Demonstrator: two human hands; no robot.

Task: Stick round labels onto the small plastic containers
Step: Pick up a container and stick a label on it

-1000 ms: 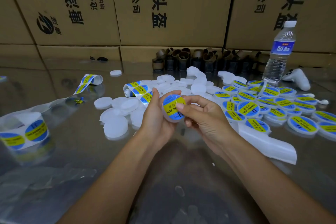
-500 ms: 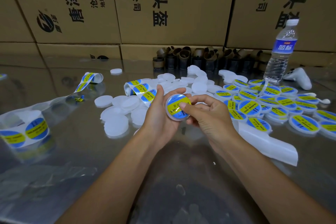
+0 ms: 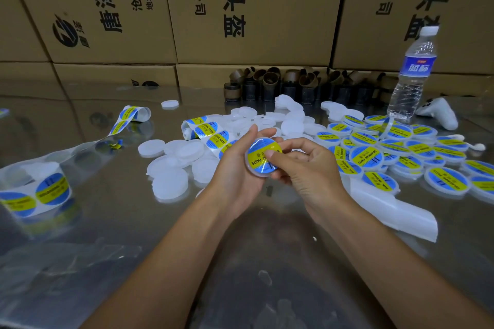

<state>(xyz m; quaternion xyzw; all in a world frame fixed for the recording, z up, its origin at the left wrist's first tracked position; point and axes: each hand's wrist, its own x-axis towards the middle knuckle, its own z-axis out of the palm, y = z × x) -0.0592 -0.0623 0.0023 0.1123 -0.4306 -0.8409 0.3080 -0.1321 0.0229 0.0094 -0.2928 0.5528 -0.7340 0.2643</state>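
Note:
I hold a small round white container (image 3: 258,172) with a blue-and-yellow round label on its face, above the middle of the table. My left hand (image 3: 238,168) cups it from the left and behind. My right hand (image 3: 304,171) grips its right edge, thumb pressed on the label. Several unlabelled white containers (image 3: 171,184) lie to the left of my hands. A pile of labelled containers (image 3: 395,152) spreads out to the right. A strip of labels (image 3: 208,131) curls just behind my left hand.
A label roll (image 3: 34,192) sits at the left edge, its backing trailing to another curl (image 3: 131,115). A water bottle (image 3: 413,75), a white controller (image 3: 438,115) and dark tubes (image 3: 294,85) stand at the back, before cardboard boxes (image 3: 240,8). White backing paper (image 3: 395,211) lies right.
The held container has tilted so its label faces me more squarely, and my right thumb has slid across the label. Both hands stay in the same spot.

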